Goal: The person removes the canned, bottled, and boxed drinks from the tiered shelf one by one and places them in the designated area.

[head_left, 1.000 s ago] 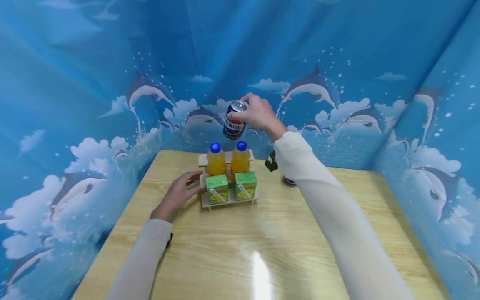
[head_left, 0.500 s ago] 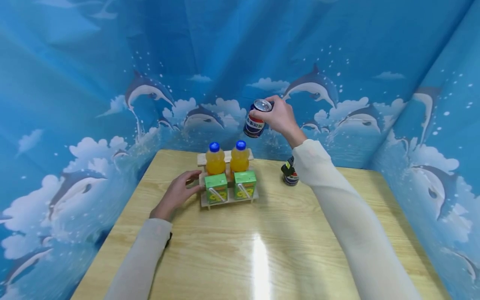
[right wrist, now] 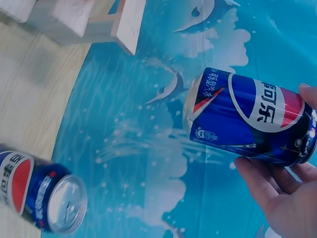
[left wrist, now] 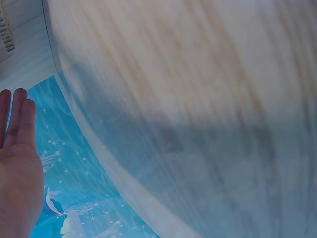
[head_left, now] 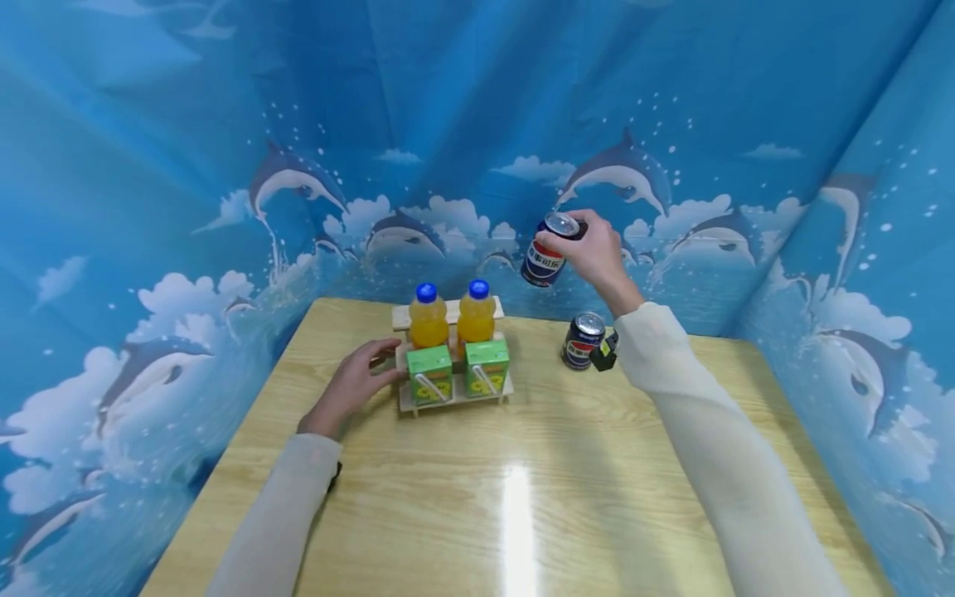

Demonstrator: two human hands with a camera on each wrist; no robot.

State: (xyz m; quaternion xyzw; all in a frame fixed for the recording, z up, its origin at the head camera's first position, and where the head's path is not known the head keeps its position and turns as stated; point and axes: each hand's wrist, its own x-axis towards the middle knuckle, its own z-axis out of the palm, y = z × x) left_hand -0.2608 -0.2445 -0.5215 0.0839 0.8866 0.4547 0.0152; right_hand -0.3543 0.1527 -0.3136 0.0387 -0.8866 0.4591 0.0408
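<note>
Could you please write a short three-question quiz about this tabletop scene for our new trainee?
1. True or false: the right hand holds a cola can in the air.
2. What stands on the front step of the wooden rack? A) two green juice boxes B) two mugs C) two apples
3. Fill in: a second can stands on the ____.

Key: 1 true. 2 A: the green juice boxes stand in front of two orange bottles. 3 table. The left hand rests by the rack.

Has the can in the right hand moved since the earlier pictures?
Yes. The held can has moved rightward, from above the wooden rack to above the can standing on the table.
</note>
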